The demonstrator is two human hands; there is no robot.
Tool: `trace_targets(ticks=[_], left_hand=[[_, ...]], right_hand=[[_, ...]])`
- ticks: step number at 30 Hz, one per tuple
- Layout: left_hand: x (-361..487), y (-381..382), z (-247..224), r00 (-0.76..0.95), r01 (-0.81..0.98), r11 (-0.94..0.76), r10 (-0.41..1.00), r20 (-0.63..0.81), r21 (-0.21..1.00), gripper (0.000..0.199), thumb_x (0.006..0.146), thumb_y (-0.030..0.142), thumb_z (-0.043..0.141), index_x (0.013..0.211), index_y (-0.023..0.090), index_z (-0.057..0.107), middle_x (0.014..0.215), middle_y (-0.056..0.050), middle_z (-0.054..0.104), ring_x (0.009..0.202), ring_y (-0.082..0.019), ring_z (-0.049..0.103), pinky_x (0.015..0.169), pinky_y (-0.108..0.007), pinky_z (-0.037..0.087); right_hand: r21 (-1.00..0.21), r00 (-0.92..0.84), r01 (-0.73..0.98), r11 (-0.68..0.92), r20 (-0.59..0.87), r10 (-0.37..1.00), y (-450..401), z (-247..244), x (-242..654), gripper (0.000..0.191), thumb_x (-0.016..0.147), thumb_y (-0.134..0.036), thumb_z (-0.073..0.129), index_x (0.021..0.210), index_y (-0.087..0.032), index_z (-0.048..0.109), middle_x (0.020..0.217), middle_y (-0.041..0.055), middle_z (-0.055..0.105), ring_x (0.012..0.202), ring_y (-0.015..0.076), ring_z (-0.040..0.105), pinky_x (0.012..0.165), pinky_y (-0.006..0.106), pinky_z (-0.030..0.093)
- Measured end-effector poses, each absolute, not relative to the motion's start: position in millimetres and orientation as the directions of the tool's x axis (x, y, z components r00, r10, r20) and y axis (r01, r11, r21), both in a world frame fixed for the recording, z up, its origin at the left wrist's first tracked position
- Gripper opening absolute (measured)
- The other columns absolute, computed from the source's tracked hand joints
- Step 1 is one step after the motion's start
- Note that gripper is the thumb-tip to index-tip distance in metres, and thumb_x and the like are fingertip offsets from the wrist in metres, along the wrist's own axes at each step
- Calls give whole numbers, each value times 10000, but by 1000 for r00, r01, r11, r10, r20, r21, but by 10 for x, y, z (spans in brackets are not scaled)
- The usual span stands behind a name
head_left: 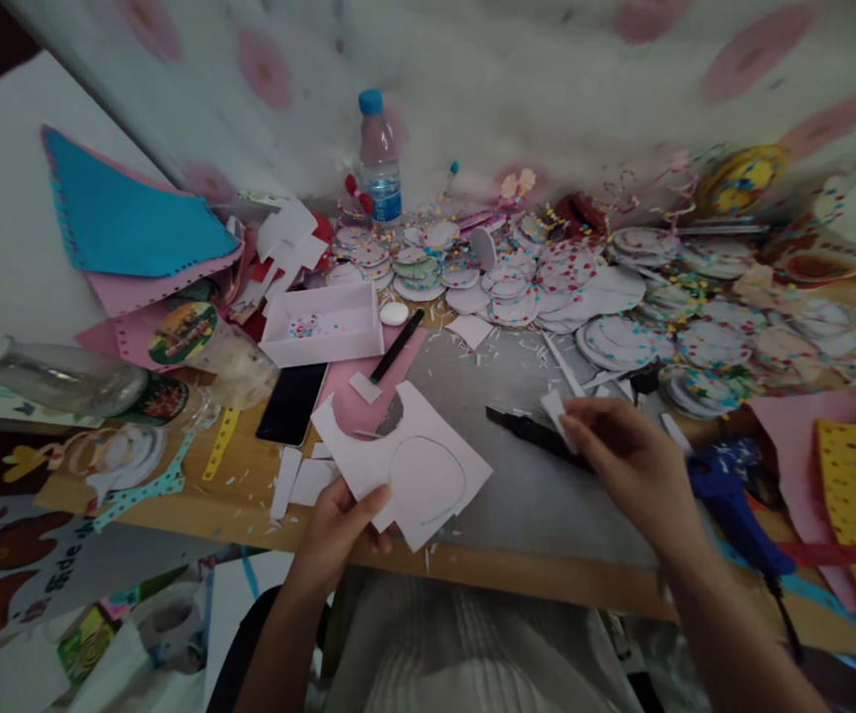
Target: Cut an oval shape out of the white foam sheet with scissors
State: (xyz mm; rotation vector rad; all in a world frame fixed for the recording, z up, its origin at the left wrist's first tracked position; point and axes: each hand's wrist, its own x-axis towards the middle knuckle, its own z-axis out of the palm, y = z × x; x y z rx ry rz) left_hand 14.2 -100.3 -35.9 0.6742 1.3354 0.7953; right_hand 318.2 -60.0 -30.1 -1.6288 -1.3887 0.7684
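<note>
The desk (242, 507) is stretching out beneath both hands, and a broad spread of decorated paper discs (617, 342) is crowding the surface beyond the right hand (621, 460). The white card (428, 475) is sitting in the left hand (343, 520), which is gripping its near edge, thumb on top; a drawn ring is showing there, just beside a rounded cut-out. A blue glue gun (740, 520) is lying to the right of the right hand. A dark, cutter-like tool (528, 428) is pointing away to that hand's left, its rear end disappearing behind the fingers, so I can't tell whether they are touching it. The right hand is pinching a small white scrap (556, 414). To my eye, the narrow strip between ring and cut-out is risking a tear if the card gets bent, and careless fingers are risking a nick from any exposed blade.
</note>
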Motion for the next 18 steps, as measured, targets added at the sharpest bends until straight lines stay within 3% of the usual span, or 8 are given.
trace_targets(ticks=[3,6,8,9,11,15,18], left_hand=[[125,-1010,-285,49,-141,549,835,-548,824,356,684,438,764,788,149,585,508,7,639,355,-99,545,359,-174,422],[108,-1000,-199,115,-157,549,836,-537,821,385,649,463,782,763,156,580,496,8,633,339,-112,536,339,-193,423],[96,-984,-138,198,-155,571,817,-541,806,397,638,471,786,788,157,594,506,5,636,339,-120,535,329,-199,415],[93,-973,-107,242,-145,583,805,-542,800,400,641,471,783,815,158,606,514,2,640,347,-126,541,332,-204,415],[106,-945,-46,294,-115,574,799,-524,811,398,640,458,787,854,159,635,560,-8,659,408,-141,577,378,-217,442],[244,-892,49,176,-72,496,860,-478,866,368,624,427,803,844,156,687,719,-30,696,607,-152,615,540,-231,487],[404,-891,81,39,-88,448,894,-447,889,354,674,450,766,840,147,693,729,-33,678,629,-140,584,548,-219,459]], right_hand=[[-755,235,655,36,249,940,-329,-338,3363,206,805,-359,603,945,-210,626,832,58,636,744,220,604,730,396,500],[-709,200,699,88,313,928,-258,-280,3318,214,816,-378,579,933,-208,636,865,84,641,806,248,602,788,435,487],[-799,98,594,98,193,976,-344,-172,3143,239,859,-424,534,946,-229,642,804,54,661,680,203,609,636,347,513],[-899,-19,436,29,23,1000,-412,-104,3029,270,884,-442,499,978,-236,645,770,43,665,609,184,594,545,310,495],[-970,-199,178,-165,-199,960,-566,33,2787,334,889,-505,478,997,-250,664,718,30,659,548,176,575,451,280,451],[-927,-196,-90,-365,-343,919,-804,197,2434,370,807,-517,619,1116,-314,648,901,30,719,827,250,669,579,308,531],[-865,-183,-231,-446,-412,893,-890,207,2343,428,829,-491,612,1220,-318,584,963,29,729,794,249,682,544,303,527]])
